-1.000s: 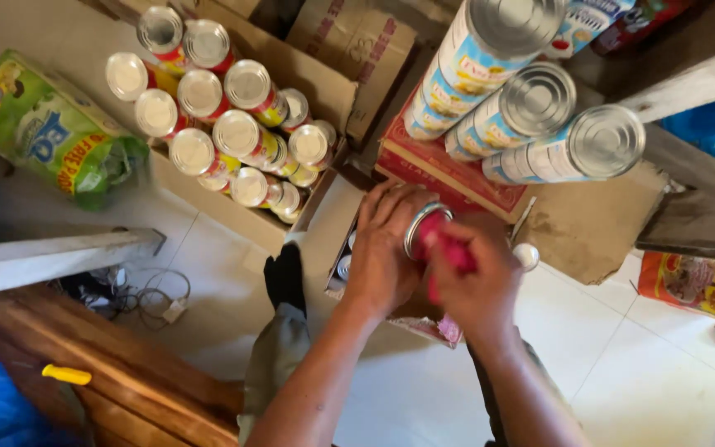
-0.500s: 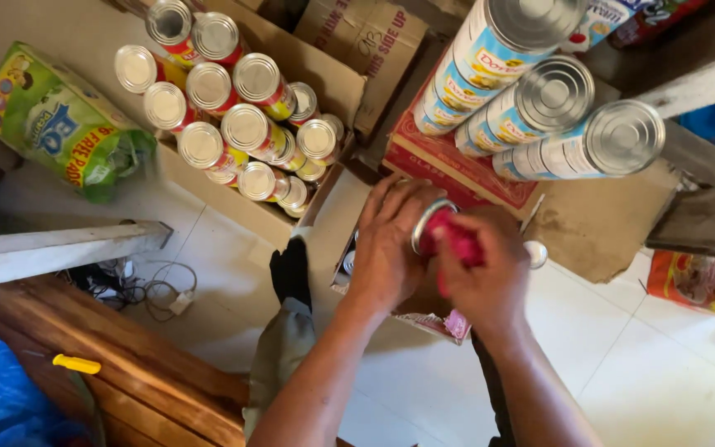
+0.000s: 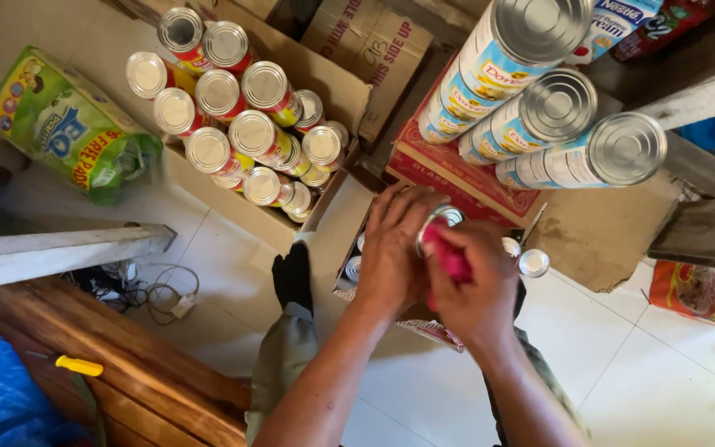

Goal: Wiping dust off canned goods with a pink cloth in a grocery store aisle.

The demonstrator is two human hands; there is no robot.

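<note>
White floor tiles (image 3: pixel 622 364) fill the near part of my view, with cardboard and shelving crowding the far side. Both of my hands meet at the centre of the picture, directly over an open carton on the floor. My left hand (image 3: pixel 392 257) is wrapped around a small tin can (image 3: pixel 440 220), fingers curled over its far side, so I call it closed on the can. My right hand (image 3: pixel 477 285) is closed around a pink cloth (image 3: pixel 447 257) and presses it against the can's near side. The can sits between the two hands, touching both, its silver lid facing up toward me, so its long axis runs roughly along my line of sight. The left hand carries it; the right only reaches it through the cloth.

Counting what I can: one can in hand. Three tall blue-and-white tins (image 3: pixel 531 91) lie stacked on a red carton (image 3: pixel 457 178) at the far right, ends toward me. In the long cardboard box (image 3: pixel 333 83) at the far left I count about fourteen red-and-yellow cans (image 3: pixel 254 132), though those at the near end overlap and I cannot be sure. Small cans (image 3: pixel 533 262) show beside and under my hands, three or four, partly hidden. One green bag (image 3: pixel 68 132) lies far left, one yellow-handled tool (image 3: pixel 79 365) rests on a wooden bench (image 3: pixel 151 389) near left, and a tangle of white cable (image 3: pixel 159 298) lies just beyond it.
</note>
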